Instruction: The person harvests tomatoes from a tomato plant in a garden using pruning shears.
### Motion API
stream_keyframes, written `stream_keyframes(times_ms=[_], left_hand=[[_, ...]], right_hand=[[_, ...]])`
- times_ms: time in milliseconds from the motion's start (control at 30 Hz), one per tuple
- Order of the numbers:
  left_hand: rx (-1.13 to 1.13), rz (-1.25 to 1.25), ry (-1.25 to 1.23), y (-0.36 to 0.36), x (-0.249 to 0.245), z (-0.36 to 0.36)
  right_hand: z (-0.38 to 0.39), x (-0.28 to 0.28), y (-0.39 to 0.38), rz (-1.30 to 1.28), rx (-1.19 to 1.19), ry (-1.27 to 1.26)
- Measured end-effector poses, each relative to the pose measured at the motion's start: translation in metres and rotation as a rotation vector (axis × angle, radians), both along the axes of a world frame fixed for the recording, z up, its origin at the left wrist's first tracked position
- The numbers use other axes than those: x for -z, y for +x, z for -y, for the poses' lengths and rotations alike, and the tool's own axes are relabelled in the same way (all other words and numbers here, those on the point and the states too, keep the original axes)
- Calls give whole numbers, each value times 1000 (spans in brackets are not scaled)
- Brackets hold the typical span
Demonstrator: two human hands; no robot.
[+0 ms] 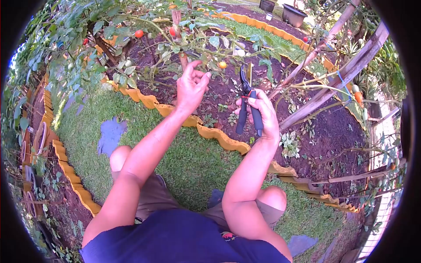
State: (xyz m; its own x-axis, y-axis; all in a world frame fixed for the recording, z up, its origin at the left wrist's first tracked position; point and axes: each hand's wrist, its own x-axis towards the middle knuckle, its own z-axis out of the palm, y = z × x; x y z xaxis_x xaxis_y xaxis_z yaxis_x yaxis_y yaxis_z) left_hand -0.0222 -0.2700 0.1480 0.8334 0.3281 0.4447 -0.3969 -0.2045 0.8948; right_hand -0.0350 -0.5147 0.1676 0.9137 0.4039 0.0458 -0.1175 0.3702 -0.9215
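Note:
My right hand (264, 111) is wrapped round the dark grips of a pair of pruning shears (244, 103). The shears point up, with a gap between their jaws. To the left, my left hand (192, 87) is raised among the tomato plant's stems, fingers loosely bent and apart, with no held thing visible. It is just in front of a wooden stake (183, 60). An orange-yellow tomato (222, 65) hangs between my left hand and the shears. Red tomatoes (139, 33) hang farther up in the foliage.
Yellow scalloped edging (219, 136) separates the soil bed (324, 147) from the grass (184, 162). A slanted wooden pole (333, 83) with blue ties crosses the right side. Dark planters (294, 16) stand at the back. Flat grey stones (112, 136) lie in the grass.

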Motion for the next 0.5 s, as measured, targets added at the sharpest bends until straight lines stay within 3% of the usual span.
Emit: stream_keyframes(times_ms=[500], left_hand=[[241,51,-681,19,1,-3]], right_hand=[[-2,13,5,-5,-91,62]])
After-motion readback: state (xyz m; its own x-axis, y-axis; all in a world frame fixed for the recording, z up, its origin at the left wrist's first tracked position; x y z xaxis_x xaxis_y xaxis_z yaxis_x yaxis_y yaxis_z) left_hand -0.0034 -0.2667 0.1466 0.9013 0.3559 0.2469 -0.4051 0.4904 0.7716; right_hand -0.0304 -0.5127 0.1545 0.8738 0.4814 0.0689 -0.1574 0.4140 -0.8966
